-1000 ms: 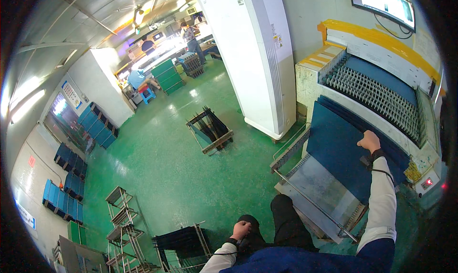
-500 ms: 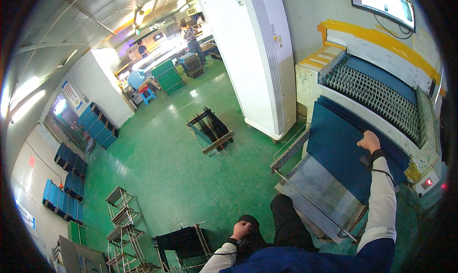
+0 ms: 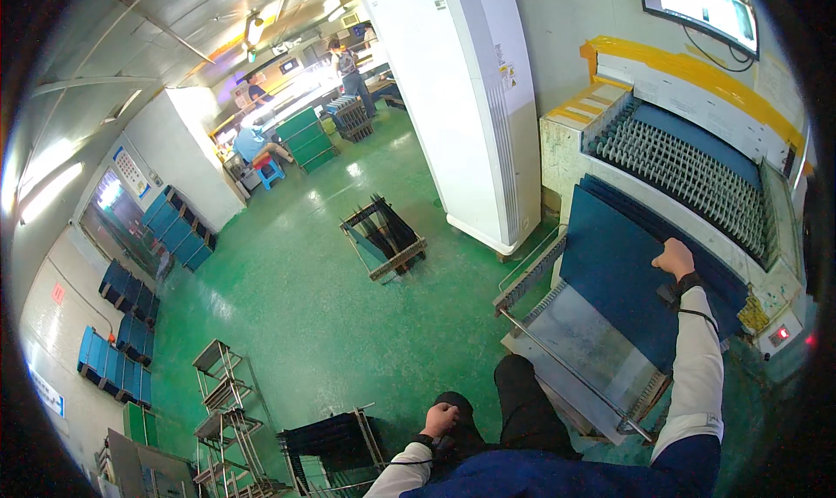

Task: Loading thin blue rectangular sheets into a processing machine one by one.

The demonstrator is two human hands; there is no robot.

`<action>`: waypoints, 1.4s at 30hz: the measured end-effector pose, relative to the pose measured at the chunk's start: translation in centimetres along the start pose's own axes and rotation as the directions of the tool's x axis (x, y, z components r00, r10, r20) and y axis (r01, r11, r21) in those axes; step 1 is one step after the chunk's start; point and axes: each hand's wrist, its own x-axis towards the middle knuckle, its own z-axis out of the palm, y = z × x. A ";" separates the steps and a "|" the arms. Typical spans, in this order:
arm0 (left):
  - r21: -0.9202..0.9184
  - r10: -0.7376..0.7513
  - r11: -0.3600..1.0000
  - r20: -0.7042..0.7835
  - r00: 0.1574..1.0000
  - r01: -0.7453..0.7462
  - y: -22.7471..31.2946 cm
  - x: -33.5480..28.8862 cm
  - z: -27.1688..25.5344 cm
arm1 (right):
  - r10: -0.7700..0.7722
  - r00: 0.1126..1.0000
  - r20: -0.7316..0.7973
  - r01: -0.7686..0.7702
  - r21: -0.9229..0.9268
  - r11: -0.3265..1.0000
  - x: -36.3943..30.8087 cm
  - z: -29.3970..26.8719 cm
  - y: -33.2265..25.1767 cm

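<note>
At the right, my right hand (image 3: 675, 259) is closed at the upper edge of a dark blue panel (image 3: 601, 254), its fingers curled on that edge. More dark blue panels (image 3: 710, 276) lean behind it, towards the machine. They stand in a slotted metal rack (image 3: 531, 276), where a pale grey sheet (image 3: 588, 319) covers the lower front. On my left thigh rests my left hand (image 3: 441, 420), its fingers curled in and nothing visible in them.
A machine with rows of rollers (image 3: 688, 171) stands beyond the panels. To its left rises a tall white cabinet (image 3: 457, 106). Racks with dark panels stand on the floor, one ahead (image 3: 383, 237) and one near my left (image 3: 331, 441). Beside that is a metal frame stand (image 3: 222, 402).
Both of my hands stay where they were. Far off at the bright bench, a seated person has leaned slightly.
</note>
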 end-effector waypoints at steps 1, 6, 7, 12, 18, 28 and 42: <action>-0.004 0.001 1.000 0.005 1.000 -0.001 -0.1 0.1 0.0 | -0.001 1.000 0.001 0.001 0.000 1.000 0.0 0.0 0.0; -0.041 -0.009 0.999 0.004 1.000 0.010 -0.5 0.4 0.0 | 0.002 1.000 0.011 -0.002 0.002 1.000 0.2 0.2 0.0; -0.047 -0.020 0.999 0.006 1.000 0.021 -0.5 0.4 0.0 | 0.003 1.000 0.010 -0.003 0.001 1.000 0.2 0.2 0.1; -0.030 -0.012 0.999 0.005 1.000 0.012 -0.5 0.4 0.0 | 0.005 1.000 0.011 -0.005 -0.013 1.000 0.1 0.1 -0.1; -0.070 -0.019 0.997 0.000 1.000 0.019 -1.2 0.7 0.0 | -0.017 0.999 -0.030 0.017 -0.006 1.000 0.0 0.3 0.0; -0.066 0.003 0.998 -0.003 1.000 -0.003 -0.6 0.2 -0.1 | -0.030 0.999 -0.028 0.030 -0.001 1.000 -0.3 0.0 -0.3; 0.005 0.017 1.000 -0.009 1.000 -0.017 -1.3 0.9 -0.1 | -0.018 1.000 -0.011 0.017 -0.017 1.000 0.0 0.3 0.0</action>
